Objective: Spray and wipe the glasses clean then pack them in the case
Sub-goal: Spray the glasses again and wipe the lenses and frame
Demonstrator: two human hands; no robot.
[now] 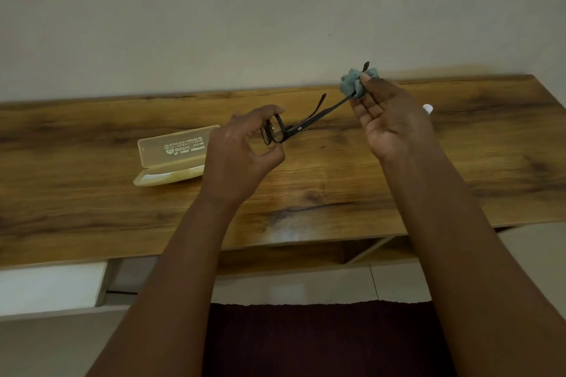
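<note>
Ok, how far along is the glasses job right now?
Mid-wipe. The left hand holds the glasses by the front, and the right hand pinches the grey cloth around one temple arm near its tip. The case lies open on the table, apparently ready. Left: finish wiping, fold, pack, close. Whether spraying happened cannot be told.

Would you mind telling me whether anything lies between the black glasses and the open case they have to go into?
Nothing visible on the wooden table blocks the way. The translucent yellowish plastic case lies open, just beyond the left hand holding the black-framed glasses. Only the crumpled grey-blue cloth in the right hand is wrapped around one temple arm.
</note>
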